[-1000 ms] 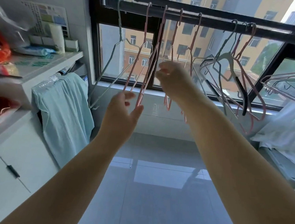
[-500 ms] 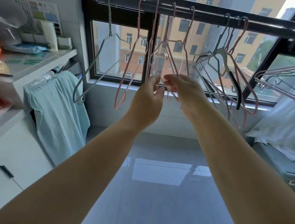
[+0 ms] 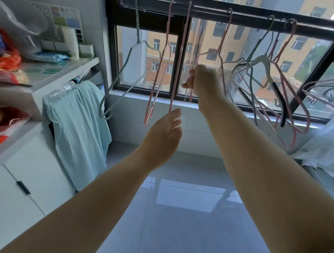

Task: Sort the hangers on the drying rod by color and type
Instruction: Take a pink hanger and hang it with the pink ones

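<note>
**Drying rod** [image 3: 252, 17]: spanning the top of the window from its left end to the right edge of view, carrying every hook listed below.

**Teal garment** [image 3: 77, 130]: draping over the corner of the white cabinet [image 3: 16, 173] below the rod's left end, taking no part in the sort.

**Mixed cluster** [image 3: 262, 60]: crowding the rod's right stretch. Grey, pink and black-sleeved frames overlapping and tangling, hooks nearly touching. Judged to be awaiting sorting.

**Grey-green hanger** [image 3: 137, 27]: hanging alone at the rod's left end, tilting. Apparently standing apart as its own colour.

**Pink pair** [image 3: 167, 35]: hanging edge-on just beside the grey-green hanger, close together. Apparently forming the start of the pink group.

**Lone pink hanger** [image 3: 223, 36]: hooking over the rod's middle, between the pair and the cluster, one shoulder passing behind the right hand.

**Blurred pink hanger** [image 3: 197, 46]: showing between the pink pair and the lone pink hanger. Too smeared to tell whether its hook is resting on the rod. Probably heading for the pair, being of like colour and type.

**Right hand** [image 3: 204, 79]: reaching up beneath the rod's middle, grip closing tight, fingertips pinching the blurred pink hanger low on its frame, likely for steering it along.

**Left hand** [image 3: 164, 134]: hovering just below the pink pair's lower ends, grip hanging slack, fingers loosely spread and holding nothing. Probably waiting to steady the swinging frames.
</note>
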Available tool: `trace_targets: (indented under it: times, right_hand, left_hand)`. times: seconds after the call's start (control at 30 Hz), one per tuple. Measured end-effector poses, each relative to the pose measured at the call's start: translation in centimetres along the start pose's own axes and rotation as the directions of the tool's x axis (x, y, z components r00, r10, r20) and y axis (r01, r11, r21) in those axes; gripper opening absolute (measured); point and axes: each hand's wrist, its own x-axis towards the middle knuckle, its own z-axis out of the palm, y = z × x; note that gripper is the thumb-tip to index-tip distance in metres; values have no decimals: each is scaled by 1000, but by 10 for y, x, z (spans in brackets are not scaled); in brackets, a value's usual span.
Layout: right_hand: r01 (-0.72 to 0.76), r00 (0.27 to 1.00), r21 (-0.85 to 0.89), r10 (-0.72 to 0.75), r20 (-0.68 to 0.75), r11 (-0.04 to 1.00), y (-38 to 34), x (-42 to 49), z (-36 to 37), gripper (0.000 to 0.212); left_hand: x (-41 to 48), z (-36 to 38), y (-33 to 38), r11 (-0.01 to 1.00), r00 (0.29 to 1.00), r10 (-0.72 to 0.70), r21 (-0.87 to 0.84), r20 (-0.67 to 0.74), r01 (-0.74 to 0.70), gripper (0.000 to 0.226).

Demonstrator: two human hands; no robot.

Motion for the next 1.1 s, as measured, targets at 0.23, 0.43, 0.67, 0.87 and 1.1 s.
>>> trace_targets:
  times: [0.23, 0.43, 0.67, 0.87, 1.1]
  right_hand:
    - [-227, 965, -26, 228, 131, 974, 78, -66, -8, 31]
    - [-213, 977, -158, 213, -22, 964, 130, -101, -68, 26]
    - [-282, 959, -67, 281, -29, 957, 133, -147, -145, 22]
    - [-270, 963, -63, 270, -7, 961, 132, -157, -169, 30]
    - [-202, 953, -543, 35, -302, 815, 167, -143, -180, 41]
  left_hand:
    - [-27, 22, -52, 991, 986, 0, 128, 168, -22, 55]
    - [-32, 21, -108, 955, 936, -268, 192, 227, 227, 56]
    - [-25, -4, -140, 904, 938, -311, 351, 151, 243, 84]
    - [-36, -27, -156, 973, 897, -226, 141, 380, 185, 38]
    - [-59, -41, -146, 945, 856, -287, -21, 431, 327, 20]
